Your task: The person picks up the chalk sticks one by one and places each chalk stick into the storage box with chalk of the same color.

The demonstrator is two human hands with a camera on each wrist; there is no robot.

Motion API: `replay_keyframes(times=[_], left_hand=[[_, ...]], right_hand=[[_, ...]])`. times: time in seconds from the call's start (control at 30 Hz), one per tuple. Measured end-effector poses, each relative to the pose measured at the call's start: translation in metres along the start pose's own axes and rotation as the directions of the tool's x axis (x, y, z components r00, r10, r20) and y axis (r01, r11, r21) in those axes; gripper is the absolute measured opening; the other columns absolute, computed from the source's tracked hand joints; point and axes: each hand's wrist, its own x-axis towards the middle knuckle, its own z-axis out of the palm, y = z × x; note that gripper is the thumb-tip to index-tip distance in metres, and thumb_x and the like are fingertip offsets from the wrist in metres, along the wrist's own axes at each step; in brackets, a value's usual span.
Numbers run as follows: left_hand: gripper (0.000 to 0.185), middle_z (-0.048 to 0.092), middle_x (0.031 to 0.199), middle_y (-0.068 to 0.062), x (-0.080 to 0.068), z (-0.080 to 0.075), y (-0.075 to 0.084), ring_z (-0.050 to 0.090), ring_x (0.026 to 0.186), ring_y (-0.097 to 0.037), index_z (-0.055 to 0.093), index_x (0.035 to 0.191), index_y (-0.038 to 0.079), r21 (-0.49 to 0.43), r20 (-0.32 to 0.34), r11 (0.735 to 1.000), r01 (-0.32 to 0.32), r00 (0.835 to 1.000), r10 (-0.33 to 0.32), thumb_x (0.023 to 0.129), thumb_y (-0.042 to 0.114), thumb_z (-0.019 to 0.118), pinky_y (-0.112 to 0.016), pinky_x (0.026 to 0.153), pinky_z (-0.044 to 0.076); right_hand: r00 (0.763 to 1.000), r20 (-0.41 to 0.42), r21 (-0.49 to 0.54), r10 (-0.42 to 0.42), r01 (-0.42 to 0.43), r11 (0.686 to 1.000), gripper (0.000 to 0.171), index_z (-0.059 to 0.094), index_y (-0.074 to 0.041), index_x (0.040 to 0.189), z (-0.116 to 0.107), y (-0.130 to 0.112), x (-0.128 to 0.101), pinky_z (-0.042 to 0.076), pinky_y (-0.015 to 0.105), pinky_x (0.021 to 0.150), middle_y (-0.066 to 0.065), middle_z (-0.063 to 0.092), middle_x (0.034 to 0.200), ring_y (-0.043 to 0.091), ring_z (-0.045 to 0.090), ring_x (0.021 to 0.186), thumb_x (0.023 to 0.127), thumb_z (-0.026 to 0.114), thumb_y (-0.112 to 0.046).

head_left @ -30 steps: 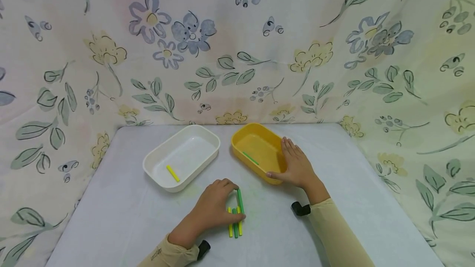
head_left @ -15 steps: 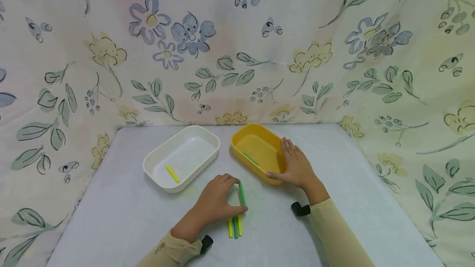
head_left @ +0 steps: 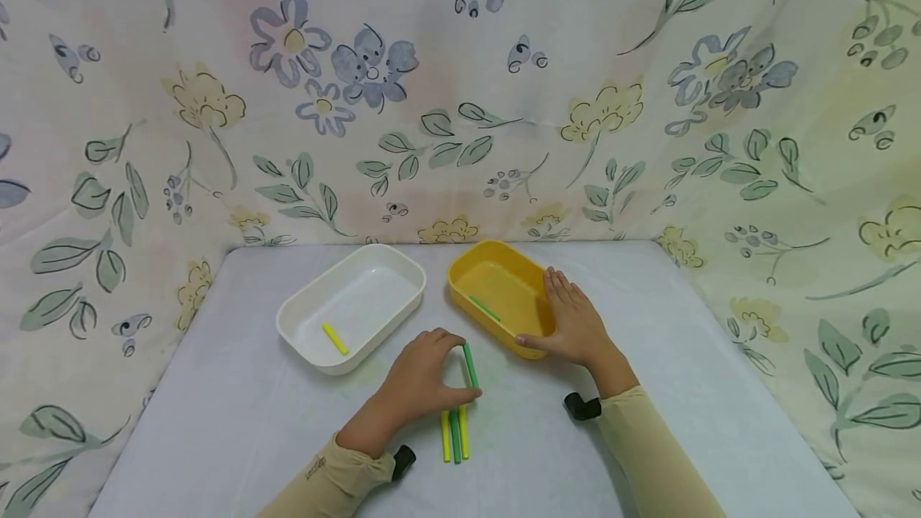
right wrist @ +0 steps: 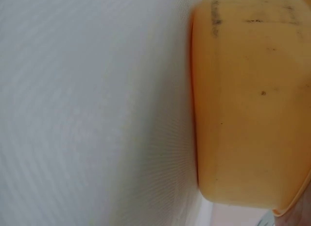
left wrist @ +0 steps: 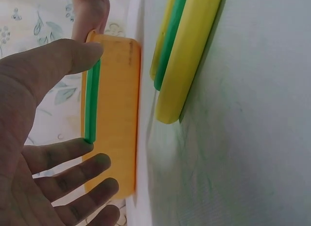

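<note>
My left hand point(head_left: 413, 380) pinches a slim green crayon-like stick point(head_left: 471, 366) by its two ends, thumb at one and forefinger at the other. The left wrist view shows its remaining fingers spread apart. Just beneath that hand, two yellow sticks point(head_left: 446, 436) and a second green stick point(head_left: 456, 438) lie side by side on the cloth, far ends hidden by the hand. My right hand point(head_left: 576, 322) rests against the near right corner of a yellow-orange tray point(head_left: 496, 250), fingers straight along its rim and thumb at the near edge. Inside the tray lies a thin green stick point(head_left: 485, 308).
To the left stands a white tray point(head_left: 298, 306) with one yellow stick point(head_left: 334, 337) in it. White cloth point(head_left: 216, 422) with faint green smudges covers the table. A floral curtain point(head_left: 432, 166) rises behind and at the sides.
My left hand has lifted the green stick away from the row and moved slightly forward with it, uncovering more of the sticks below. The right hand and both trays have stayed put.
</note>
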Motion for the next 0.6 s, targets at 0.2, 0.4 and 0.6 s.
replay_keyframes(times=[0.2, 0.4, 0.6], left_hand=[[0.073, 0.071, 0.127, -0.004, 0.003, -0.001, -0.002, 0.063, 0.112, -0.020, 0.070, 0.133, 0.013, -0.044, -0.024, 0.999, 0.017, 1.000, -0.018, 0.079, 0.058, 0.089, -0.043, 0.098, 0.057], [0.074, 0.071, 0.131, -0.006, 0.010, -0.003, -0.002, 0.064, 0.117, -0.022, 0.069, 0.134, 0.013, -0.067, -0.064, 0.996, 0.064, 0.996, -0.068, 0.079, 0.059, 0.088, -0.043, 0.103, 0.056], [0.075, 0.070, 0.133, -0.009, 0.016, -0.009, 0.000, 0.064, 0.119, -0.025, 0.068, 0.136, 0.012, -0.089, -0.072, 0.994, 0.068, 0.995, -0.075, 0.079, 0.057, 0.088, -0.046, 0.103, 0.056]], right_hand=[[1.000, 0.000, -0.003, 0.000, 0.000, 1.000, 0.138, 0.007, -0.004, 0.171, 0.000, 0.000, 0.000, 0.013, 0.054, 0.135, 0.011, 0.008, 0.180, 0.032, 0.010, 0.167, 0.078, 0.062, -0.091], [1.000, -0.006, -0.003, -0.002, 0.002, 1.000, 0.138, 0.006, -0.005, 0.171, 0.002, 0.001, 0.001, 0.013, 0.054, 0.135, 0.011, 0.008, 0.180, 0.031, 0.010, 0.168, 0.078, 0.063, -0.090], [1.000, -0.012, -0.006, -0.006, 0.006, 1.000, 0.138, 0.007, -0.004, 0.171, 0.002, 0.001, 0.001, 0.013, 0.055, 0.135, 0.012, 0.008, 0.180, 0.032, 0.010, 0.167, 0.078, 0.063, -0.090]])
